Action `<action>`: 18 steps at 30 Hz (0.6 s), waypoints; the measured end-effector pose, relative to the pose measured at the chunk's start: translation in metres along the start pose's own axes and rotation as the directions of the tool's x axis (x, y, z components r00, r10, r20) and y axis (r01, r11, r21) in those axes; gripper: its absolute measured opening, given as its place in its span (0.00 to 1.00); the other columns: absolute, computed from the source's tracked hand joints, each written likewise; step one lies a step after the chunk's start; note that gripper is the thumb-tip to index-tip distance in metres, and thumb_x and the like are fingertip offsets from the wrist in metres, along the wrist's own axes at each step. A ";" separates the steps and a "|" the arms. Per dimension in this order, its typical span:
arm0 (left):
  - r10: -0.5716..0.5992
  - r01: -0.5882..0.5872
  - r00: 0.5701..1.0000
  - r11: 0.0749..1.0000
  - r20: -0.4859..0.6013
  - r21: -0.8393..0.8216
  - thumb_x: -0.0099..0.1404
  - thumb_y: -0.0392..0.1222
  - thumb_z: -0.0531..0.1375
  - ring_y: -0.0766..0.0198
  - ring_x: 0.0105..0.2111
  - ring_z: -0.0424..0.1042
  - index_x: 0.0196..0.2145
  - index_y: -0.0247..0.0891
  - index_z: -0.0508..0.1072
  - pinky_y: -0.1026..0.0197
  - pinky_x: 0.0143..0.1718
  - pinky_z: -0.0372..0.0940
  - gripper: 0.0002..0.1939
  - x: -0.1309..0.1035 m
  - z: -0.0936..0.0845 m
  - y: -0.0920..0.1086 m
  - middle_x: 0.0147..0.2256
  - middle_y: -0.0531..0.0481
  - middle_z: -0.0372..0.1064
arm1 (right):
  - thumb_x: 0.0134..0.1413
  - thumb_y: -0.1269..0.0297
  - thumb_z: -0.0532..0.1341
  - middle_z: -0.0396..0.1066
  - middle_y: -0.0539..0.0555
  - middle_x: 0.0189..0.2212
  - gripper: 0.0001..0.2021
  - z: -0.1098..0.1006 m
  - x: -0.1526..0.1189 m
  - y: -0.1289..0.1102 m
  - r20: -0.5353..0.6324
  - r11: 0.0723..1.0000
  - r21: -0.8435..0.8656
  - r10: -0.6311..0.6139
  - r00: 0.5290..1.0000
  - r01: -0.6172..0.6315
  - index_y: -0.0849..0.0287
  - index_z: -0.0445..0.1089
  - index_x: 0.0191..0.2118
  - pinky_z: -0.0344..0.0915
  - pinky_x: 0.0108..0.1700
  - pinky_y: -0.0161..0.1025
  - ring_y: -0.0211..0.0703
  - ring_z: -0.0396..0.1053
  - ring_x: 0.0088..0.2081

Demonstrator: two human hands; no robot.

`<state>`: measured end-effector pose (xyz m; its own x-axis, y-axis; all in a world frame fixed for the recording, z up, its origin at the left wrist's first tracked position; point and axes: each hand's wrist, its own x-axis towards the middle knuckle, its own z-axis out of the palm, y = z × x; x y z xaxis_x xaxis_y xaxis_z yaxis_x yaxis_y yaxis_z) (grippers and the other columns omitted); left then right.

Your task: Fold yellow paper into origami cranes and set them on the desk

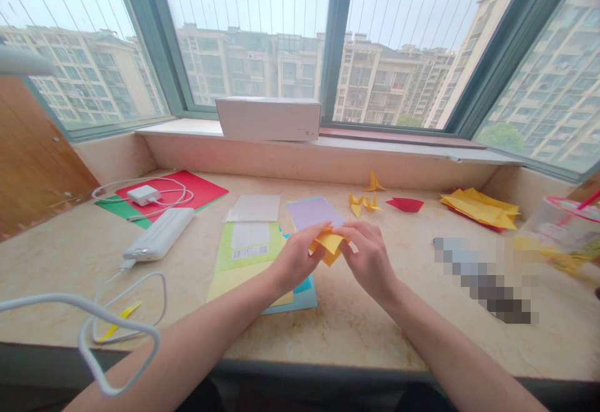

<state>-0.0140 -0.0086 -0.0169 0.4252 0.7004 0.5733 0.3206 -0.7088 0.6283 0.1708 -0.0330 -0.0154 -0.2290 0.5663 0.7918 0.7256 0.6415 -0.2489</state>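
A folded piece of yellow paper (330, 244) is held up above the counter between both hands. My left hand (300, 252) pinches its left side, fingers closed on it. On the right side my right hand (368, 256) grips it too, with thumb and fingers together. Below and left of the hands lie a purple sheet (314, 212), a green patterned packet (225, 243) and a light blue sheet (304, 299). Small folded yellow paper shapes (364, 203) and a red paper piece (405, 204) rest behind the hands.
A white power bank (159, 234) with looping cables sits left, near red (206, 190) and green sheets. To the right are stacked yellow papers (482, 207), a clear cup (569, 224) and a blurred long item (482, 281). A white box (269, 119) stands on the sill.
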 end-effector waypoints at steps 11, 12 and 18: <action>-0.076 0.086 0.994 0.984 -0.073 0.154 0.64 0.32 0.58 0.55 0.42 0.76 0.52 0.37 0.74 0.53 0.48 0.68 0.19 -0.001 -0.001 0.004 0.45 0.42 0.77 | 0.61 0.74 0.58 0.72 0.56 0.40 0.11 0.007 -0.001 -0.005 -0.005 0.993 0.119 -0.023 1.000 0.024 0.55 0.71 0.46 0.67 0.47 0.46 0.47 0.70 0.43; -0.086 0.091 0.995 0.989 -0.050 0.120 0.66 0.35 0.57 0.56 0.42 0.76 0.51 0.39 0.75 0.55 0.47 0.68 0.16 -0.001 -0.001 0.005 0.45 0.44 0.77 | 0.61 0.74 0.58 0.71 0.56 0.40 0.11 0.007 -0.001 -0.007 -0.026 0.992 0.126 -0.005 1.000 0.008 0.55 0.71 0.46 0.68 0.46 0.45 0.47 0.70 0.43; -0.264 0.247 0.964 0.936 -0.037 -0.251 0.68 0.45 0.57 0.57 0.37 0.77 0.44 0.38 0.80 0.60 0.40 0.70 0.14 0.000 0.002 0.012 0.39 0.47 0.79 | 0.60 0.74 0.59 0.70 0.55 0.40 0.11 0.006 -0.001 -0.010 -0.133 0.989 0.143 0.065 0.989 -0.045 0.55 0.70 0.46 0.70 0.46 0.44 0.46 0.71 0.43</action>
<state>-0.0085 -0.0174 -0.0102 0.2941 0.8651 0.4062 0.1928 -0.4700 0.8613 0.1601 -0.0372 -0.0171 -0.0933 0.5326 0.8412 0.6354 0.6823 -0.3616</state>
